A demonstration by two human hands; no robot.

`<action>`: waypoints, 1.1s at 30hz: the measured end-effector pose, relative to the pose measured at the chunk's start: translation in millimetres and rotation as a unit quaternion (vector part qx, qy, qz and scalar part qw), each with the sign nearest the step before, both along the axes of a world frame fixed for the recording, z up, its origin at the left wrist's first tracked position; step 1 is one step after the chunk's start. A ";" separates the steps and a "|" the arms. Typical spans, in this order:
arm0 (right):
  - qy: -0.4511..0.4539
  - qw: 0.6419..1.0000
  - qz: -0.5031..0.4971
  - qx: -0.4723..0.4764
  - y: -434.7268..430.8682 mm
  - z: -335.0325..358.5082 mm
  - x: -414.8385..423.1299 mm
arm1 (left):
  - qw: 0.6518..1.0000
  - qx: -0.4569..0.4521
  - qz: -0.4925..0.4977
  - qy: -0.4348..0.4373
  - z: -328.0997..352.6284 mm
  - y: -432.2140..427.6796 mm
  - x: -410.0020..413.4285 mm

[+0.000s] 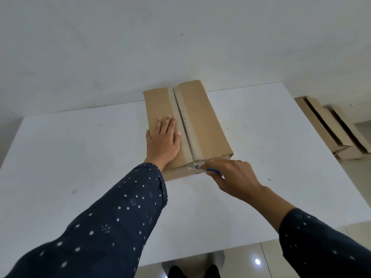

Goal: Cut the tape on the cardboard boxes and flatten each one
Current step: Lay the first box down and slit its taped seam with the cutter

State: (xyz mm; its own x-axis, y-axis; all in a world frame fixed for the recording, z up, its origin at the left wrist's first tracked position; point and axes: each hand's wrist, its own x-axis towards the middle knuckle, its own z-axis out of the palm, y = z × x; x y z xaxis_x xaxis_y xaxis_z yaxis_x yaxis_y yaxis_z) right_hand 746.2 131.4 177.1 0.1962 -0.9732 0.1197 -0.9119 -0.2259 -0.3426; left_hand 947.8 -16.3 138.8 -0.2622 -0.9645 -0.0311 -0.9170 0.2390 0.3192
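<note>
A brown cardboard box (202, 117) lies on the white table (80, 167), its long side running away from me. A strip of pale tape (185, 125) runs down the middle seam, with a dark slit along it. My left hand (163, 140) presses flat on the box's left flap, fingers straight. My right hand (230, 177) grips a blue-handled cutter (202, 168) at the box's near end, the blade tip at the taped near edge below the seam.
Several flattened cardboard boxes (329, 125) lean against the wall on the floor to the right of the table. A white wall stands right behind the table. Tiled floor shows past the near table edge.
</note>
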 end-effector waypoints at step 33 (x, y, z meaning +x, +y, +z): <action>-0.318 0.911 -0.162 0.208 -49.5 7.2 5.5 | 0.974 0.066 0.209 0.049 39.8 -32.4 -13.1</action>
